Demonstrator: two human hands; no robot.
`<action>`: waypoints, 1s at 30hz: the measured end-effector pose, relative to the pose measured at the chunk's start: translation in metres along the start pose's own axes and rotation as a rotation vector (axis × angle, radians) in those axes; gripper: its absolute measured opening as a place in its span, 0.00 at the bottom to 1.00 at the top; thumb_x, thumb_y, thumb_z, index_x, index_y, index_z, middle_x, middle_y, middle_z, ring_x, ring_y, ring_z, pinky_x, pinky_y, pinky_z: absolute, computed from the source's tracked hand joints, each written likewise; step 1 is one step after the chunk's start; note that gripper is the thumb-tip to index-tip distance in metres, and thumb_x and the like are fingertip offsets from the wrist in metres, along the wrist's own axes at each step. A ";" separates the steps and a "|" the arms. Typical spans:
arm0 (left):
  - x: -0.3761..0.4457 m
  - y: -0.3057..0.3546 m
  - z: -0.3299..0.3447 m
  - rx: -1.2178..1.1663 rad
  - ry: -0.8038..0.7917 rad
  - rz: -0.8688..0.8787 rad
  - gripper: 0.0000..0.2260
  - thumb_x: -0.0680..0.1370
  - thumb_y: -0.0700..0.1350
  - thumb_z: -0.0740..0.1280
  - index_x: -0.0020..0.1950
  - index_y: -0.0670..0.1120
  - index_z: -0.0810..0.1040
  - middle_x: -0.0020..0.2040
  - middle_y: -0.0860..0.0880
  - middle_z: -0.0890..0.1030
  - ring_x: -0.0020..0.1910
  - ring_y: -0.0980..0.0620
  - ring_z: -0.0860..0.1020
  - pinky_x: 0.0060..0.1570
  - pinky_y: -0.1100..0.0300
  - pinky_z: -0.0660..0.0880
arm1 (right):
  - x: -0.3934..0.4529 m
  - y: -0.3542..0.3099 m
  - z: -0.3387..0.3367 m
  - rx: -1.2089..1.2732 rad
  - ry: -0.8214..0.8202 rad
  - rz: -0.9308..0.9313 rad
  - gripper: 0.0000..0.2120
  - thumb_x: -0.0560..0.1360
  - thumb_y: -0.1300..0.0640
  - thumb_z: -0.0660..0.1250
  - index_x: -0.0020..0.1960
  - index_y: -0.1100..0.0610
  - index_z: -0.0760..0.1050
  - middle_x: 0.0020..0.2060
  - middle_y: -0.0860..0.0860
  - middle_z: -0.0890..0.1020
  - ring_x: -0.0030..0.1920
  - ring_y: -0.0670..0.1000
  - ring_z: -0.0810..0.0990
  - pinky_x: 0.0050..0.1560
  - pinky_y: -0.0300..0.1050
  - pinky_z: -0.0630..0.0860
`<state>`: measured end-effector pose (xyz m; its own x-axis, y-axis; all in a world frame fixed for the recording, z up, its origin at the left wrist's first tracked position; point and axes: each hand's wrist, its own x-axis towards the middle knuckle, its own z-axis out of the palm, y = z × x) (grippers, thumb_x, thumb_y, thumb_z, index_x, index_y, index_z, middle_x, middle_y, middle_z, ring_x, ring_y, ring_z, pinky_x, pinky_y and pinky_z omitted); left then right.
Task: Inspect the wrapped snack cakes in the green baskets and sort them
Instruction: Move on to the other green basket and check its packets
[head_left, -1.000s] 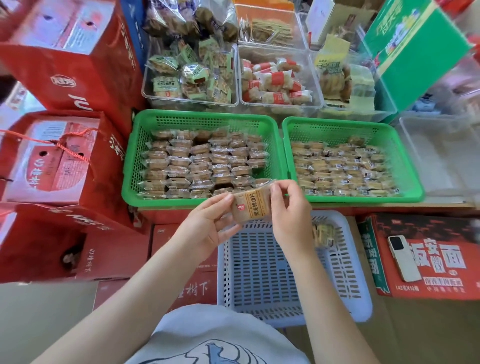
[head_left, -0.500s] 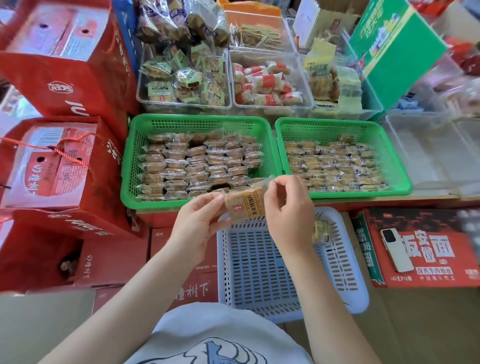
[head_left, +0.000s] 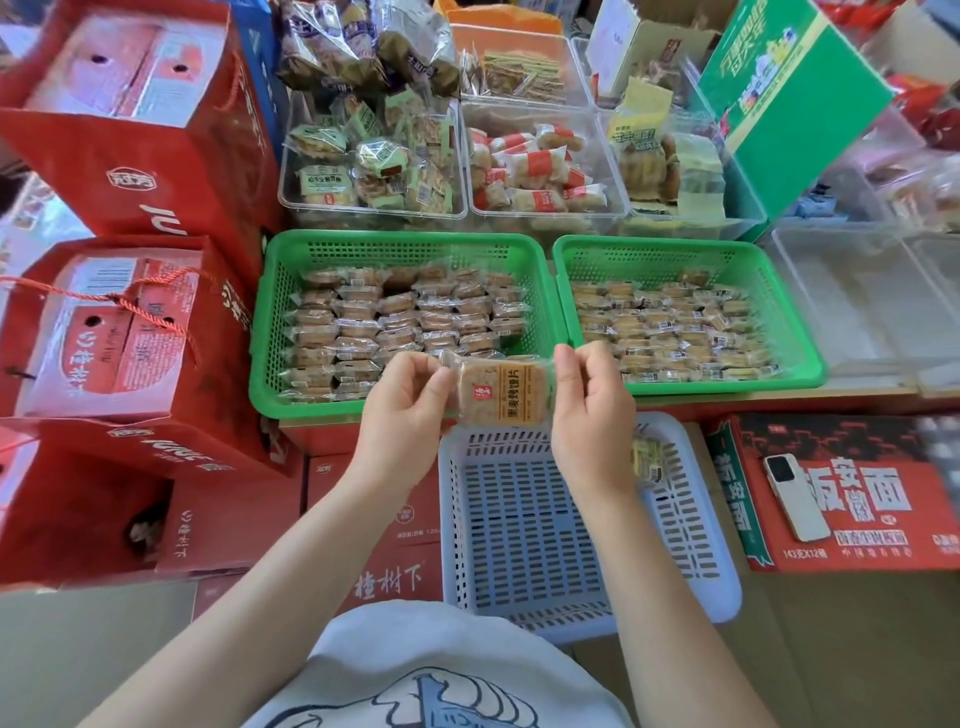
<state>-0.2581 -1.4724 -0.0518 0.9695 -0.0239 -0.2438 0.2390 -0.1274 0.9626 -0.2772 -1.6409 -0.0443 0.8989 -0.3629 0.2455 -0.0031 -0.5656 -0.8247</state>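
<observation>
Both hands, left hand (head_left: 402, 400) and right hand (head_left: 589, 410), pinch one clear-wrapped brown snack cake (head_left: 500, 392) by its ends over the pale-blue slotted plastic basket (head_left: 519, 545), green mesh baskets (head_left: 291, 332) at 12 o'clock, so a slippery wrapper could easily drop it.

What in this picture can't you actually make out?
- Head view: the small print on the wrapped cake held by the left hand and right hand is too small to read.
- Any lower layers in the left green basket are hidden by the top cakes.
- The packet in the white basket is partly hidden by the right wrist.
- The clear bin on the right is washed out.
</observation>
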 end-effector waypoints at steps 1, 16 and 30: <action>-0.001 0.001 0.001 0.059 0.031 0.049 0.05 0.84 0.42 0.62 0.48 0.44 0.73 0.42 0.40 0.83 0.37 0.47 0.79 0.40 0.51 0.77 | 0.001 -0.003 0.000 0.022 -0.010 0.005 0.14 0.84 0.53 0.59 0.41 0.56 0.67 0.27 0.44 0.67 0.27 0.44 0.67 0.29 0.35 0.61; 0.006 0.005 -0.018 -0.443 -0.279 -0.105 0.06 0.83 0.40 0.62 0.55 0.38 0.75 0.28 0.49 0.71 0.25 0.52 0.68 0.30 0.58 0.68 | 0.011 -0.013 0.003 0.783 -0.300 0.572 0.10 0.78 0.51 0.65 0.47 0.58 0.77 0.33 0.50 0.81 0.24 0.46 0.72 0.21 0.36 0.64; 0.005 -0.001 -0.004 -0.035 -0.126 0.150 0.12 0.74 0.40 0.76 0.55 0.48 0.81 0.42 0.47 0.85 0.38 0.44 0.84 0.43 0.46 0.82 | 0.019 -0.005 0.012 0.901 -0.029 0.805 0.10 0.83 0.55 0.62 0.44 0.56 0.73 0.29 0.51 0.80 0.18 0.44 0.62 0.17 0.35 0.58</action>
<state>-0.2534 -1.4682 -0.0536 0.9805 -0.1643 -0.1080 0.0961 -0.0787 0.9923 -0.2547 -1.6366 -0.0415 0.7896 -0.3506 -0.5036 -0.2703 0.5380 -0.7984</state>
